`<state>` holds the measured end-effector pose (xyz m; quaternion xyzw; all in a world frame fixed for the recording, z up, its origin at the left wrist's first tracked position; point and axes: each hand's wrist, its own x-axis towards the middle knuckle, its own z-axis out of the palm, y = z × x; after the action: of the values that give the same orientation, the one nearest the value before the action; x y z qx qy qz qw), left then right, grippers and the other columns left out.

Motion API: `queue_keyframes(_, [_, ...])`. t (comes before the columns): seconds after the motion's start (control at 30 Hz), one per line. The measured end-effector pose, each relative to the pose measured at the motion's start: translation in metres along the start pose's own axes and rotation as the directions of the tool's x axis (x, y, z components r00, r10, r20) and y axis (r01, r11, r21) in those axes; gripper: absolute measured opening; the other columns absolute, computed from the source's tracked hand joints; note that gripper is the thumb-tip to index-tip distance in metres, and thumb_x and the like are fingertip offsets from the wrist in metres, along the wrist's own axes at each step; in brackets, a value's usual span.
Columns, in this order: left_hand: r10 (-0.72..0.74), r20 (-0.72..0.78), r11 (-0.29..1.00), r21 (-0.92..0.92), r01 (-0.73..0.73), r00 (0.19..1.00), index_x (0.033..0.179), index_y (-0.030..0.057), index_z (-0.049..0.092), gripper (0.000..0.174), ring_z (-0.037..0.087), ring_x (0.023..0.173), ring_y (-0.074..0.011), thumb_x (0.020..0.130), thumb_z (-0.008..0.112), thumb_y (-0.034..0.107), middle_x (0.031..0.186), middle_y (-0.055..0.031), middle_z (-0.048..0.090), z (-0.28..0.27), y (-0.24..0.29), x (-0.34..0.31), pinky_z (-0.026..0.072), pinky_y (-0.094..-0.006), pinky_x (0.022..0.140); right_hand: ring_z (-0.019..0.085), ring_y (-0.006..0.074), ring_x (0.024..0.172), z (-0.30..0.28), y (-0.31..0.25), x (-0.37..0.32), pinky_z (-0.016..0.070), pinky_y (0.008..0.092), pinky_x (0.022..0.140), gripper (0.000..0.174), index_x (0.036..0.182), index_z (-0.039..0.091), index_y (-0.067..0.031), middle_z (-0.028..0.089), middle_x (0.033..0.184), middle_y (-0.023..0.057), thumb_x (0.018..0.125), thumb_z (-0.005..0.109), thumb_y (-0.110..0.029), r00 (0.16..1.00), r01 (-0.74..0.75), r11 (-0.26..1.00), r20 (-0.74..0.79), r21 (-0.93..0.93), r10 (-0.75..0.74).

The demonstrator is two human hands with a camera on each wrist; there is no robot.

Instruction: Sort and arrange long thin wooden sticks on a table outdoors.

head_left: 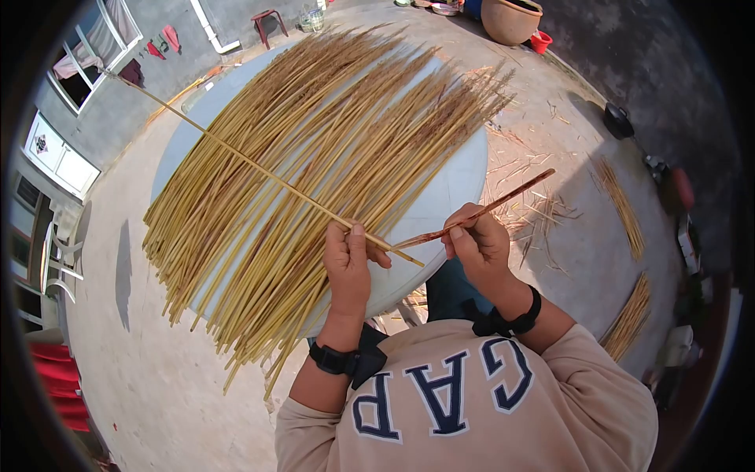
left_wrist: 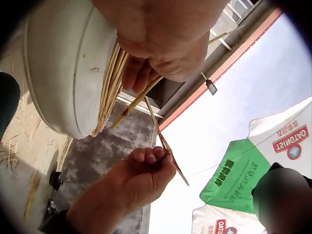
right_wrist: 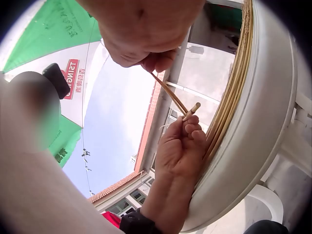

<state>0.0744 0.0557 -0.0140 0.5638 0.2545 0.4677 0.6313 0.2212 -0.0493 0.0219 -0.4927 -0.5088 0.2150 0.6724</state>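
Note:
My left hand [head_left: 348, 263] pinches a long yellow reed stalk [head_left: 259, 168] near its thick cut end, which sticks out past the fingers. The stalk slants up and left over the other reeds. My right hand [head_left: 481, 245] holds a reddish-brown dried strip, like a peeled leaf sheath [head_left: 515, 191], between thumb and fingers. The strip's narrow end reaches the stalk just beside my left fingers. In the right wrist view, the strip [right_wrist: 170, 92] runs from my right hand [right_wrist: 146, 34] down to the stalk's cut end [right_wrist: 194, 108], close by the left fingertips.
Many reed stalks with feathery brown tops [head_left: 259, 118] lie spread over a round pale table [head_left: 460, 169]. Peeled scraps [head_left: 543, 224] litter the ground at the right, along with two bundles of stalks [head_left: 621, 208]. A large clay pot [head_left: 510, 20] stands beyond the table.

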Motion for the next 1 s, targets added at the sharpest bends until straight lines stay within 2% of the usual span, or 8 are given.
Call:
queue_keyframes(0.33, [-0.036, -0.022, 0.997, -0.075, 0.034, 0.999, 0.092, 0.0014, 0.041, 0.012, 0.052, 0.045, -0.0116, 0.094, 0.038, 0.013, 0.06, -0.0078, 0.052, 0.002, 0.003, -0.004, 0.043, -0.0214, 0.044, 0.052, 0.0081, 0.06, 0.0, -0.006, -0.004, 0.0421, 0.0206, 0.053, 0.005, 0.085, 0.053, 0.0016, 0.055, 0.073, 0.0065, 0.083, 0.048, 0.002, 1.0, -0.007, 1.0, -0.013, -0.017, 0.007])
queue_keyframes(0.4, [-0.026, -0.024, 0.997, -0.069, 0.024, 0.999, 0.092, 0.0013, 0.041, 0.012, 0.052, 0.045, -0.0117, 0.094, 0.038, 0.013, 0.06, -0.0077, 0.052, 0.002, 0.004, -0.001, 0.0432, -0.0215, 0.044, 0.054, 0.0135, 0.06, 0.001, -0.007, -0.004, 0.0426, 0.0231, 0.053, 0.005, 0.085, 0.053, 0.002, 0.056, 0.073, 0.0088, 0.08, 0.051, 0.004, 0.984, 0.179, 0.967, 0.041, -0.183, -0.174])
queue_keyframes(0.67, [-0.075, -0.116, 0.99, -0.131, 0.06, 0.99, 0.093, 0.0015, 0.04, 0.011, 0.051, 0.046, -0.0103, 0.094, 0.037, 0.012, 0.065, -0.0108, 0.057, -0.002, 0.007, 0.002, 0.0433, -0.0202, 0.045, 0.053, 0.016, 0.059, -0.003, -0.029, -0.003, 0.0427, 0.0253, 0.052, 0.005, 0.085, 0.051, 0.0003, 0.055, 0.073, 0.0109, 0.08, 0.051, 0.002, 0.929, 0.353, 0.904, 0.204, -0.24, -0.309])
queue_keyframes(0.77, [-0.029, -0.075, 0.994, -0.109, 0.021, 0.997, 0.093, 0.0011, 0.041, 0.011, 0.051, 0.047, -0.0092, 0.093, 0.038, 0.011, 0.068, -0.0121, 0.059, -0.003, 0.004, 0.001, 0.0426, -0.0195, 0.044, 0.047, 0.0086, 0.056, -0.02, -0.048, 0.008, 0.0419, 0.0209, 0.049, 0.007, 0.086, 0.046, -0.0011, 0.051, 0.077, 0.0091, 0.088, 0.041, -0.005, 0.94, 0.329, 0.944, -0.086, -0.036, -0.331])
queue_keyframes(0.87, [-0.079, 0.147, 0.996, -0.02, 0.083, 0.986, 0.093, 0.0033, 0.043, 0.012, 0.049, 0.045, -0.0096, 0.093, 0.039, 0.014, 0.066, -0.0131, 0.059, 0.002, 0.004, -0.002, 0.0408, -0.0195, 0.043, 0.046, 0.0077, 0.055, -0.054, -0.038, 0.054, 0.0427, 0.0231, 0.05, 0.016, 0.09, 0.054, -0.0001, 0.054, 0.076, 0.0048, 0.09, 0.049, -0.015, 0.825, 0.258, 0.873, -0.565, 0.415, 0.025])
queue_keyframes(0.9, [-0.068, 0.151, 0.997, -0.023, 0.073, 0.986, 0.093, 0.0033, 0.043, 0.012, 0.049, 0.045, -0.0096, 0.093, 0.039, 0.014, 0.066, -0.0131, 0.059, 0.002, 0.004, -0.002, 0.0408, -0.0195, 0.043, 0.046, 0.0077, 0.055, -0.069, -0.025, 0.061, 0.0427, 0.0231, 0.05, 0.016, 0.09, 0.054, -0.0001, 0.054, 0.076, 0.0048, 0.09, 0.049, -0.015, 0.825, 0.268, 0.871, -0.566, 0.412, 0.014])
queue_keyframes(0.97, [-0.108, 0.293, 0.994, 0.057, 0.096, 0.95, 0.094, 0.0036, 0.045, 0.013, 0.047, 0.044, -0.0076, 0.093, 0.041, 0.015, 0.065, -0.0106, 0.058, 0.002, 0.002, -0.002, 0.0379, -0.0181, 0.042, 0.048, 0.0074, 0.058, -0.088, 0.001, 0.069, 0.043, 0.0219, 0.051, 0.022, 0.1, 0.055, 0.0011, 0.057, 0.078, 0.0046, 0.089, 0.052, -0.018, 0.736, 0.072, 0.798, -0.572, 0.599, 0.363])
queue_keyframes(1.0, [-0.1, 0.297, 0.995, 0.051, 0.088, 0.95, 0.094, 0.0036, 0.045, 0.013, 0.047, 0.044, -0.0076, 0.093, 0.041, 0.015, 0.065, -0.0106, 0.058, 0.002, 0.002, -0.002, 0.0379, -0.0181, 0.042, 0.05, 0.0077, 0.059, -0.079, 0.003, 0.066, 0.0429, 0.0212, 0.052, 0.024, 0.103, 0.055, 0.0015, 0.058, 0.079, 0.0049, 0.088, 0.053, -0.018, 0.792, -0.073, 0.821, -0.468, 0.567, 0.393])
